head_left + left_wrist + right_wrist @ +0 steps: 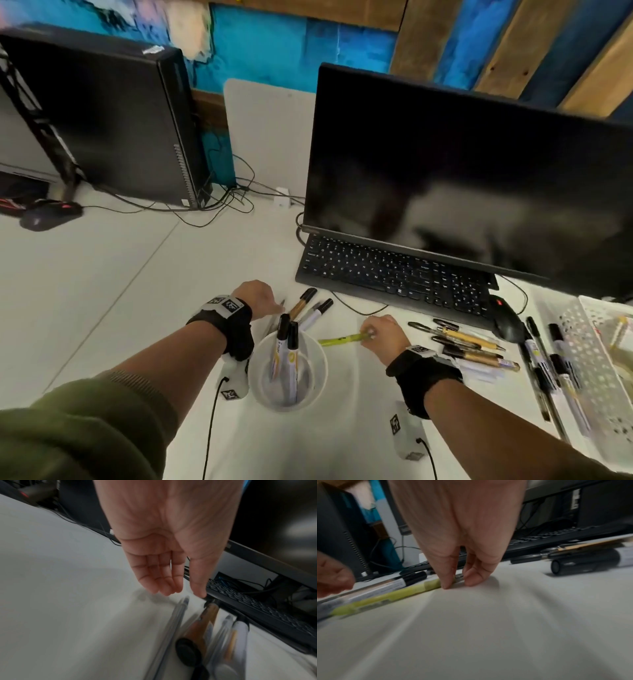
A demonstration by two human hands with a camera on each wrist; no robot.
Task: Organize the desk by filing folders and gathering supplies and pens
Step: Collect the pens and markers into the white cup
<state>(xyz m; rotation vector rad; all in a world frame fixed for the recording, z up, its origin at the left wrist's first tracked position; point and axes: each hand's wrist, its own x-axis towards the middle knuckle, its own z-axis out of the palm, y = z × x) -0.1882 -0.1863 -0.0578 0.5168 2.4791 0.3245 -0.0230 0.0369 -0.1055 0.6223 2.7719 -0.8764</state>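
Note:
A white cup [310, 346] stands between my forearms with two black-capped markers [287, 353] upright in it. My right hand [371, 334] pinches one end of a yellow-green pen [339, 340] that lies on the desk, thumb and fingertips [445, 584] on either side of the pen [388, 599]. My left hand [274, 306] hovers just beyond the cup, fingers straight and holding nothing [181, 593]. Under it lie a clear pen [175, 616], a brown pen [211, 610] and a white marker [317, 313].
A black keyboard [394, 270] and a monitor [462, 178] stand behind the hands. More pens and markers [472, 346] lie to the right, beside a black mouse [507, 318] and a white perforated tray [596, 359]. A PC tower [113, 120] stands at the back left.

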